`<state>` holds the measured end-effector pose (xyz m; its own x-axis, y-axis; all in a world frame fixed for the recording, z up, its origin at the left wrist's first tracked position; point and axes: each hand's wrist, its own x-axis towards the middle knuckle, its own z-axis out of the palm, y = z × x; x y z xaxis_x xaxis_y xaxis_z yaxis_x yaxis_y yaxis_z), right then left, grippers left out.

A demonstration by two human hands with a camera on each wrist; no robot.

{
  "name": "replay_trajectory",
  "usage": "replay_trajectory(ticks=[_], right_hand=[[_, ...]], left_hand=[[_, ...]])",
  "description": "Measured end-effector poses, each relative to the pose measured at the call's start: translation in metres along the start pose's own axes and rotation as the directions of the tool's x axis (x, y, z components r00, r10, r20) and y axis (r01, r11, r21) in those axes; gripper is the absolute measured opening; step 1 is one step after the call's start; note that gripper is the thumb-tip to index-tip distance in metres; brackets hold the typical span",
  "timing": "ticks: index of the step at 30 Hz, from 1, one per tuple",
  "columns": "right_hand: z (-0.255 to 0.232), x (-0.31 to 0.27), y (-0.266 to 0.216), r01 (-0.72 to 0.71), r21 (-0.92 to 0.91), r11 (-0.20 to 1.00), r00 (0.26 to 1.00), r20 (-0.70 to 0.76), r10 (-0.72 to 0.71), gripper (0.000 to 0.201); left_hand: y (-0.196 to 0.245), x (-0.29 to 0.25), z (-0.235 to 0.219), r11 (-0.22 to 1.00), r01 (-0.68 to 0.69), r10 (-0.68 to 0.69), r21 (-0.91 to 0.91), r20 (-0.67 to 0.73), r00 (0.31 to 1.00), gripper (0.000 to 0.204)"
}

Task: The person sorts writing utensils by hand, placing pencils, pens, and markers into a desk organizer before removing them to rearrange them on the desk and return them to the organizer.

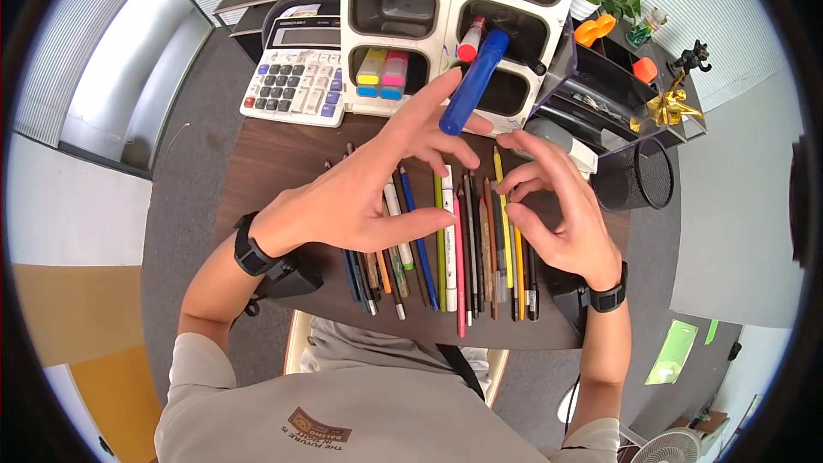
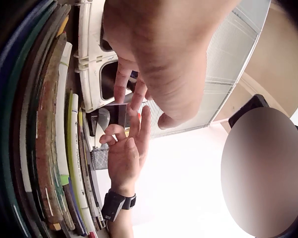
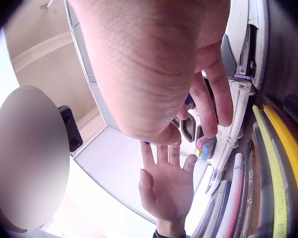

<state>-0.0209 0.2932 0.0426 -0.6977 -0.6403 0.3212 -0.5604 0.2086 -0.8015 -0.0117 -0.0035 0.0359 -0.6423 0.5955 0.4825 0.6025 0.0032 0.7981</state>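
A thick blue marker (image 1: pixel 474 83) slants at the fingertips of my left hand (image 1: pixel 360 180), crossing in front of one finger; whether the fingers grip it is unclear. That hand's fingers are spread and its thumb points over the row of pens. To its right, my right hand (image 1: pixel 557 206) has loosely bent fingers, with nothing seen in them, above a yellow pencil (image 1: pixel 503 223). Between the hands lie a white marker (image 1: pixel 448 249) and a pink pencil (image 1: pixel 460 291). In the left wrist view, the right hand (image 2: pixel 124 161) faces the left hand (image 2: pixel 159 59).
A white organizer (image 1: pixel 453 0) stands behind the hands, holding highlighters (image 1: pixel 381 73) and a red-capped marker (image 1: pixel 471 39). Left of it is a calculator (image 1: pixel 296 77). On the right are a black mesh cup (image 1: pixel 643 176) and a dark desk tray (image 1: pixel 600 77). Several more pencils (image 1: pixel 353 274) lie at left.
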Motion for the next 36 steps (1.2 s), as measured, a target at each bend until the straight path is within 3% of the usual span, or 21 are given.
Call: replay_trajectory(ticks=[6,9,15,18,21,24,27,30,33,36], right_hand=[[0.002,0.0,-0.002,-0.005,-0.039,0.999,1.0,0.003,0.005,0.075],[0.003,0.001,-0.003,-0.005,-0.034,0.999,1.0,0.006,0.005,0.074],[0.003,0.0,-0.004,-0.016,-0.041,0.999,1.0,0.016,0.016,0.073],[0.003,0.001,-0.004,-0.01,-0.047,0.999,1.0,0.02,0.011,0.074],[0.004,0.001,-0.003,-0.017,-0.039,0.999,1.0,0.021,0.018,0.074],[0.004,0.001,-0.003,-0.015,-0.038,0.999,1.0,0.021,0.016,0.074],[0.003,0.0,-0.003,-0.02,-0.038,0.999,1.0,0.002,0.02,0.073],[0.004,0.0,-0.001,-0.009,-0.025,1.0,0.999,-0.044,0.007,0.072],[0.004,0.001,0.001,0.0,-0.034,0.999,0.997,-0.074,-0.003,0.071],[0.005,0.0,0.004,0.003,-0.044,0.999,0.997,-0.075,-0.006,0.07]], left_hand=[[-0.004,0.009,0.0,0.992,-0.088,0.093,0.094,-0.043,0.995,0.125],[0.0,0.007,-0.005,0.959,-0.035,0.033,0.281,0.013,0.999,0.125],[-0.005,0.01,-0.001,0.974,-0.126,0.13,0.187,-0.009,0.991,0.109],[-0.004,0.01,-0.005,0.943,-0.114,0.104,0.312,0.047,0.993,0.106],[-0.008,0.011,-0.006,0.94,-0.125,0.113,0.319,0.056,0.992,0.097],[-0.008,0.01,-0.006,0.935,-0.121,0.116,0.333,0.036,0.993,0.092],[-0.003,0.008,-0.01,0.877,-0.108,0.116,0.469,0.011,0.993,0.089],[-0.004,0.009,-0.011,0.852,-0.085,0.156,0.516,-0.096,0.983,0.085],[-0.007,0.011,-0.008,0.895,-0.059,0.13,0.442,-0.134,0.982,0.08],[-0.007,0.009,-0.008,0.972,0.006,-0.009,0.234,0.012,1.0,0.078]])
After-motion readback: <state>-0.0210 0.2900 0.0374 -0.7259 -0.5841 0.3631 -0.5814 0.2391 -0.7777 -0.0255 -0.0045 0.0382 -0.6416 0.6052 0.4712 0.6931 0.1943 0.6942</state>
